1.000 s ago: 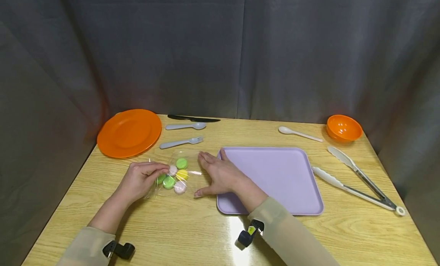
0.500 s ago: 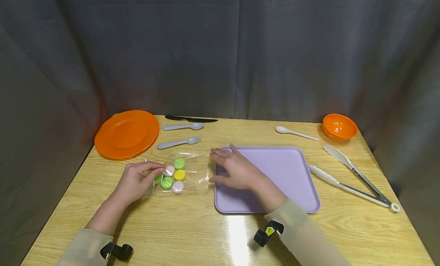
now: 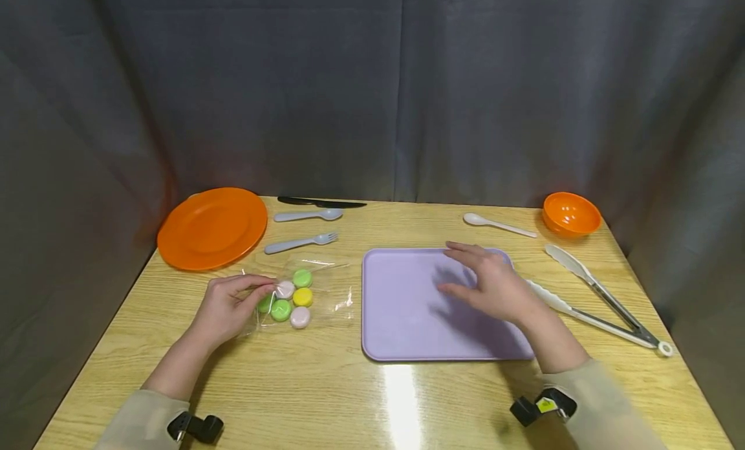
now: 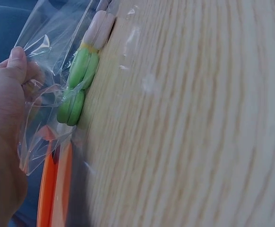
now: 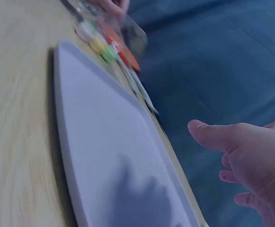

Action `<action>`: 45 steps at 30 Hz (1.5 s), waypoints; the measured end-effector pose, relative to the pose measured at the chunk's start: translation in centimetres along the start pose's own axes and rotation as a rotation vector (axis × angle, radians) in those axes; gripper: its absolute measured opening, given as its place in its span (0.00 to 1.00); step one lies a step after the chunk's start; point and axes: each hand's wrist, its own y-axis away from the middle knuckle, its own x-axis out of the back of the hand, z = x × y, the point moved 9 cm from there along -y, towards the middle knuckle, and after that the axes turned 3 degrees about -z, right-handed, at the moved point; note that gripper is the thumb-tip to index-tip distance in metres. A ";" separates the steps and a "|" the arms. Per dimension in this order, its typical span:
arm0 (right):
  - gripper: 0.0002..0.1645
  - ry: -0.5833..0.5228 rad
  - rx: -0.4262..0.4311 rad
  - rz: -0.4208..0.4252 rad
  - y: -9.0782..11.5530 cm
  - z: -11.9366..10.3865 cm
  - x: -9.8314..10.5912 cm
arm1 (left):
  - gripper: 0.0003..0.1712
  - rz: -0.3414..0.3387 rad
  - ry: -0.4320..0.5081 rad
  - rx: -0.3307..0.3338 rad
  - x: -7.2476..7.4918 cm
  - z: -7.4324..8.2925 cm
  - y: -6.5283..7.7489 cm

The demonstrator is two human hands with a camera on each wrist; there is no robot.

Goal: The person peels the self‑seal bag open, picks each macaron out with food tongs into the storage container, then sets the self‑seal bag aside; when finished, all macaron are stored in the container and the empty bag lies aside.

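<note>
One hand (image 3: 226,306) pinching clear bag (image 3: 321,300), wood-grain table (image 3: 308,392), grey curtains (image 3: 326,101) behind

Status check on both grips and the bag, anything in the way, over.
Left grip pinching bag, macarons inside. Right grip empty, fingers spread above tray. Nothing seen between bag and tray; tongs right of tray.

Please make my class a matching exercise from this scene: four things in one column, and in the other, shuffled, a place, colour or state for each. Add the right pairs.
Column one:
1. left hand
2. right hand
3. bowl
4. knife

Column two:
A. black, near the far edge of the table
B. pinches a clear bag of round pieces
C. orange, beyond the tongs
D. hovers above the lilac tray

Right pairs: 1-B, 2-D, 3-C, 4-A
</note>
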 end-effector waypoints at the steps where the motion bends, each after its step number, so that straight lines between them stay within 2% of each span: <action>1: 0.40 0.008 -0.014 0.013 0.7 0.7 0.7 | 0.13 -0.001 0.004 0.000 0.0 0.0 0.0; 9: 0.44 0.056 -0.123 0.103 6.8 6.2 5.6 | 0.13 -0.001 -0.013 0.007 0.1 -0.1 0.0; 13: 0.49 0.008 -0.244 0.100 9.3 9.2 6.9 | 0.13 -0.002 -0.032 0.020 0.6 -0.1 0.4; 19: 0.56 0.020 -0.403 0.103 12.4 13.8 8.2 | 0.15 0.004 -0.043 0.020 1.2 0.1 0.7; 26: 0.64 0.025 -0.475 0.040 14.8 17.2 7.9 | 0.16 0.007 -0.022 0.021 1.5 -0.1 0.9; 36: 0.67 -0.034 -0.535 -0.018 17.9 20.0 6.2 | 0.17 0.001 -0.003 0.012 1.2 0.1 0.7; 45: 0.58 0.012 -0.545 0.031 20.2 21.1 6.5 | 0.16 -0.003 0.009 0.013 0.0 0.0 0.2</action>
